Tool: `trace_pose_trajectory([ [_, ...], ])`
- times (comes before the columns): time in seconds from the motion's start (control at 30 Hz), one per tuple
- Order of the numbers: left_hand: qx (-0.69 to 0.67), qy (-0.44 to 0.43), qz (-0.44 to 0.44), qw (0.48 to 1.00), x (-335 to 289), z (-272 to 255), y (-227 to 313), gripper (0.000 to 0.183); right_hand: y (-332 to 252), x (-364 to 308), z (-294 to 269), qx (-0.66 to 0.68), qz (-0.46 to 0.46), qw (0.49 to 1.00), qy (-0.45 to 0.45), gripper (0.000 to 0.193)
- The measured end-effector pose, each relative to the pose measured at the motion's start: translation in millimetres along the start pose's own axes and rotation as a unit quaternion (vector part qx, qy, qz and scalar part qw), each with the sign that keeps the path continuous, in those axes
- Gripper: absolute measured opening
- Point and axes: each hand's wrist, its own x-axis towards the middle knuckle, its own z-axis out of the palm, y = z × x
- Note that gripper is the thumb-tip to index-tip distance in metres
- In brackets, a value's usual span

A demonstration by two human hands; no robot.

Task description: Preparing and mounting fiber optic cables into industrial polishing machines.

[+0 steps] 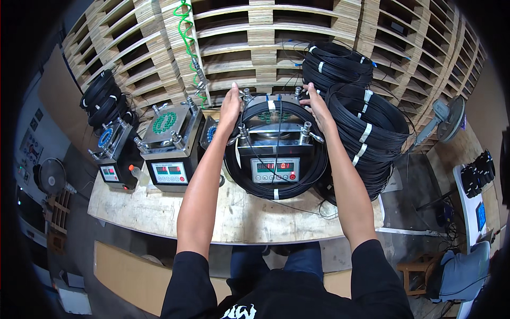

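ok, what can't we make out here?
All in the head view:
Grip: the left hand and right hand hide their own finger pads, so contact with the black cable coil is unclear.
Blue disc: right part hidden by the left forearm.
Machine behind the coil: base hidden by the coil.
Dark bundle, far right: too small to identify.
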Motion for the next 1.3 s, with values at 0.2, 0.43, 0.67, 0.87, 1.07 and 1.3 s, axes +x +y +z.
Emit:
trace_pose_trajectory([
  [0.2,-0.225,-0.041,-0.097,0.969,-7,-5,-1,0.098,-8,-13,4,0.074,0.006,0.996,0.040,0.095],
  [0.43,-0.211,-0.048,-0.096,0.971,-7,3,1,0.097,-3,-9,-2,0.008,-0.011,0.997,0.075,0.103],
  [0.67,-0.245,0.016,-0.108,0.963,-1,-3,-14,0.100,-2,-6,0,0.007,-0.007,0.999,0.038,0.101],
  [0.87,-0.305,-0.033,-0.109,0.946,-12,-12,-6,0.102,-4,-9,3,0.128,-0.005,0.991,0.034,0.099],
  [1.07,-0.294,-0.079,-0.085,0.949,-16,-11,-1,0.103,-9,-16,7,0.068,-0.012,0.995,0.074,0.097],
  [1.3,-0.207,-0.005,-0.061,0.976,4,-6,-20,0.101,1,2,6,-0.022,-0.064,0.996,0.054,0.093],
])
